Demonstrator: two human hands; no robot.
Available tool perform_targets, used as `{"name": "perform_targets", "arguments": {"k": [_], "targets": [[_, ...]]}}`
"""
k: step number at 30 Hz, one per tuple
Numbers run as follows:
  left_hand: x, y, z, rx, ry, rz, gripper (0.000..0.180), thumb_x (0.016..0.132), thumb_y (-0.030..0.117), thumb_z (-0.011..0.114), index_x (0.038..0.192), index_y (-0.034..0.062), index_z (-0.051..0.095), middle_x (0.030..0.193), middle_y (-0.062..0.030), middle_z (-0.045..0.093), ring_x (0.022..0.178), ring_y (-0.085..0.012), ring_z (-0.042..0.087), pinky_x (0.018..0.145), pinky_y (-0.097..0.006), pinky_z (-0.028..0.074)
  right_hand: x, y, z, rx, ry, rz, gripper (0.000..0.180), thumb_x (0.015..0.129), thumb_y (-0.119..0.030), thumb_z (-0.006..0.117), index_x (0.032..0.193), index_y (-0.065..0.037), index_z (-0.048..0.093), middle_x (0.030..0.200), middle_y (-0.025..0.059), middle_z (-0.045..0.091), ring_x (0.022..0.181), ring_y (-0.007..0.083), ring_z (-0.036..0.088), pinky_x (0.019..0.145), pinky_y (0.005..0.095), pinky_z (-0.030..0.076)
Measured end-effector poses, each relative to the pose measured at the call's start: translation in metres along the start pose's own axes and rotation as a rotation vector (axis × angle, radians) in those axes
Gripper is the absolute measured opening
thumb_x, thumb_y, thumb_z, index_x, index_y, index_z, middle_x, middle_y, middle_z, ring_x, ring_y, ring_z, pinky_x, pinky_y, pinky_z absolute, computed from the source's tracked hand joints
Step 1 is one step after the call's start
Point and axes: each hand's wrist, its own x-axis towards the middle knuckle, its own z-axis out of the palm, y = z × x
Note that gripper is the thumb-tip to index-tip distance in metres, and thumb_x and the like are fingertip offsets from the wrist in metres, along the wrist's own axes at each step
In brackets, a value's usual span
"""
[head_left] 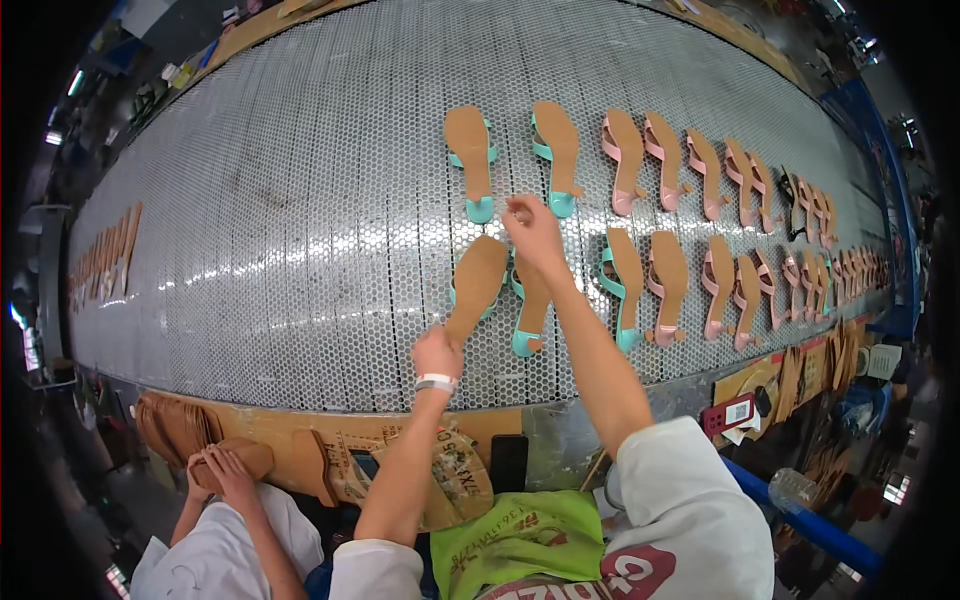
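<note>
My left hand [437,354] is closed around the heel end of a sandal [479,280] with a tan sole and turquoise straps, its toe pointing away and tilted right. My right hand [534,232] hovers between two far-row turquoise sandals, with its fingertips curled together; anything between them is too small to make out. A far-row turquoise sandal [466,145] lies just beyond my hands, and another turquoise sandal [556,143] is to its right. Under my right wrist, a near-row turquoise sandal [531,308] is partly hidden.
Two rows of sandals, including a pink-strapped sandal [625,150], run right along the grey perforated conveyor [300,200]. Several tan pieces [105,255] lie far left. A co-worker's hands [228,475] hold brown soles at lower left. A dark phone [509,462] lies on the near ledge.
</note>
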Motion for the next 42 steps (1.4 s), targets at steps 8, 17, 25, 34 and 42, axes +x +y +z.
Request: {"name": "perform_targets", "arguments": {"k": [8,17,25,34,42], "targets": [[-0.044,0.023,-0.008,-0.084,0.199,-0.243,0.013,0.073,0.010,0.061,0.072,-0.0011,0.056,0.071,-0.0235,0.061,0.069,-0.0412,0.061,0.066,-0.049,0.048,-0.211,0.022,-0.061,0.166,0.125,0.195,0.014,0.085,-0.009,0.061,0.095,0.000,0.062,0.086,0.0089,0.067,0.081,0.0147,0.065,0.070,0.0287,0.049],[-0.080,0.043,-0.006,0.015,0.154,-0.271,0.017,0.076,0.012,0.065,0.086,-0.0014,0.061,0.084,-0.0242,0.063,0.082,-0.0420,0.062,0.074,-0.049,0.050,-0.287,0.002,-0.090,0.170,0.044,0.093,0.015,0.084,-0.007,0.063,0.096,0.001,0.061,0.084,0.0084,0.067,0.078,0.0151,0.064,0.070,0.0287,0.049],[-0.176,0.030,-0.065,-0.122,0.409,0.076,0.034,0.074,0.010,0.064,0.104,0.0008,0.053,0.102,-0.0227,0.054,0.083,-0.0382,0.057,0.075,-0.047,0.047,-0.357,-0.037,-0.056,0.215,-0.121,0.043,0.012,0.085,-0.007,0.061,0.095,0.001,0.061,0.080,0.0054,0.064,0.072,0.0110,0.060,0.067,0.0252,0.048],[-0.653,-0.005,-0.229,-0.626,0.530,-0.214,0.010,0.080,0.011,0.061,0.086,0.0040,0.061,0.078,-0.0152,0.063,0.073,-0.0353,0.062,0.063,-0.040,0.049,-0.706,-0.141,-0.051,0.278,-1.087,0.065,0.006,0.087,-0.005,0.057,0.092,-0.002,0.058,0.075,0.0023,0.058,0.065,0.0084,0.053,0.060,0.0201,0.042],[-1.080,-0.066,-0.018,-0.405,1.037,-1.602,0.013,0.072,0.011,0.063,0.081,0.0059,0.055,0.079,-0.0183,0.063,0.078,-0.0384,0.062,0.068,-0.045,0.049,-0.879,0.042,-0.023,-0.773,-1.941,-0.347,0.027,0.086,-0.015,0.055,0.106,0.002,0.062,0.095,0.0101,0.067,0.088,0.0186,0.062,0.080,0.0299,0.047]]}}
